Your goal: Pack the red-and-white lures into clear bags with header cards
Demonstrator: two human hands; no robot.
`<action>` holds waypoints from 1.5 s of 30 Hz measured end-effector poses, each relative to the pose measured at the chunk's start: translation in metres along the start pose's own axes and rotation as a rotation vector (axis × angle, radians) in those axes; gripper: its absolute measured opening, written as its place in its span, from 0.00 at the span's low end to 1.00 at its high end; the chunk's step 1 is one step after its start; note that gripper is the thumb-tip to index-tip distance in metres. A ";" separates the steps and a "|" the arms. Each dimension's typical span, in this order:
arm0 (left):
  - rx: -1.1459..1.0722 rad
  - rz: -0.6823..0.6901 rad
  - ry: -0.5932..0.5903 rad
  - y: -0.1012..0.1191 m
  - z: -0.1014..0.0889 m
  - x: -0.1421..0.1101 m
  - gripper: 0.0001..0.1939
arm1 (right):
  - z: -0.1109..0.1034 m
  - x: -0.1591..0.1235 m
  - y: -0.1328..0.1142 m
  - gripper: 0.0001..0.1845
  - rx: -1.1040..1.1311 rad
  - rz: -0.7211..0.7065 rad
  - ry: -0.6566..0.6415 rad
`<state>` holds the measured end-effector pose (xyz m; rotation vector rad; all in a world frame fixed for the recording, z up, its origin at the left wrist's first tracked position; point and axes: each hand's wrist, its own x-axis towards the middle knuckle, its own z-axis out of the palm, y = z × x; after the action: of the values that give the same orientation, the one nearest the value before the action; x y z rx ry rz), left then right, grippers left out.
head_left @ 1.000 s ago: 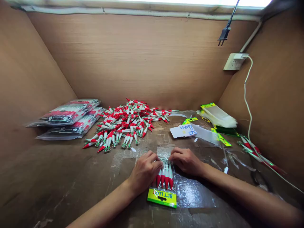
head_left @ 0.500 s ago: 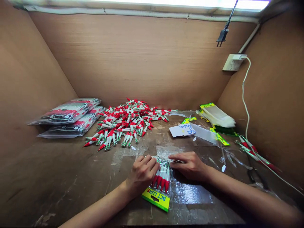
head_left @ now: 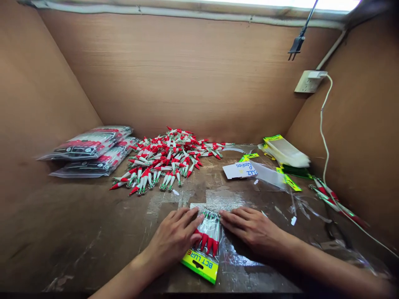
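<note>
A clear packet of fishing lures (head_left: 208, 233) lies flat in front of me, its yellow-green "BCT LURE" header (head_left: 201, 265) towards the front edge. Inside, several white lures with red ends lie side by side, green hooks at the far end. On the packet's left side rests my left hand (head_left: 174, 232), fingers stretched forward and thumb against the plastic. My right hand (head_left: 251, 228) lies flat at the far right corner, fingertips touching the packet's edge beside the hooks.
A heap of loose red-and-white lures (head_left: 168, 160) is at the back centre, left of a labelled white card (head_left: 240, 170). Filled bags (head_left: 90, 151) are stacked at the left. Empty header bags (head_left: 285, 151) lie back right, near several lures (head_left: 338, 201) and a white cable (head_left: 322, 137).
My left hand has unbent its fingers and shifted slightly left and nearer. My right hand has flattened beside the packet. The packet has slid a little towards me and to the left.
</note>
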<state>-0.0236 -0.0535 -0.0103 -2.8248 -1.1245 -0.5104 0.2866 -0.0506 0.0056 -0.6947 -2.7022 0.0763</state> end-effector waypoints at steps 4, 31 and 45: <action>-0.085 -0.124 0.003 0.003 0.004 -0.012 0.24 | 0.004 0.006 0.004 0.18 0.222 0.306 0.058; -1.171 -0.642 0.312 -0.012 0.004 0.081 0.17 | 0.017 0.050 0.018 0.19 1.238 0.839 0.631; -1.480 -0.735 0.480 0.000 0.015 0.081 0.15 | 0.025 0.056 0.015 0.17 1.086 0.804 0.718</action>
<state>0.0354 0.0022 0.0017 -2.4044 -2.1804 -2.8472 0.2389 -0.0094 -0.0016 -1.0592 -1.2532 1.1191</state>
